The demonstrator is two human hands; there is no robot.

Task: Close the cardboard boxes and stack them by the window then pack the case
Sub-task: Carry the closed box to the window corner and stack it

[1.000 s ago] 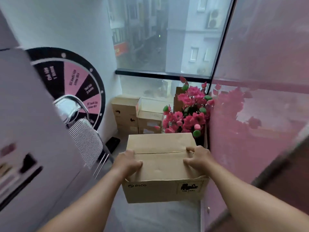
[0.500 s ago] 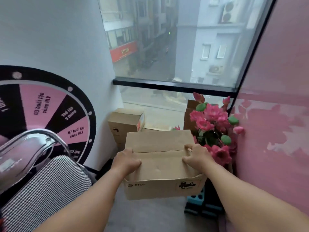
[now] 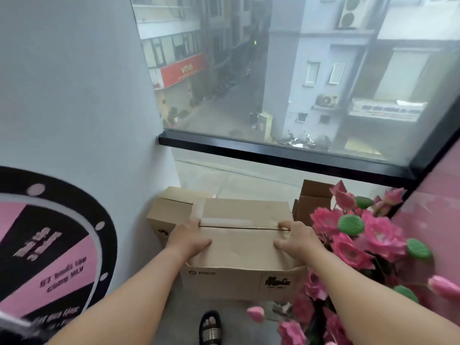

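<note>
I carry a closed cardboard box (image 3: 241, 252) printed "PICO", its top flaps meeting at a seam with clear tape. My left hand (image 3: 189, 239) grips its left top edge and my right hand (image 3: 296, 241) grips its right top edge, thumbs lying on the lid. The box hangs above the floor, just in front of another closed cardboard box (image 3: 171, 207) that stands against the wall under the window (image 3: 273, 83). A third cardboard box (image 3: 313, 200) stands by the window at the right, partly hidden by flowers.
Pink artificial flowers (image 3: 361, 232) crowd the right side, touching my right forearm. A pink and black prize wheel (image 3: 49, 245) leans on the white wall at the left. My sandalled foot (image 3: 210, 327) stands on the grey floor below the box. A pink wall (image 3: 435, 207) closes the right.
I have walked closer to the window with the box in both hands. The chair at the left has left the view and the boxes by the window are now right behind mine.
</note>
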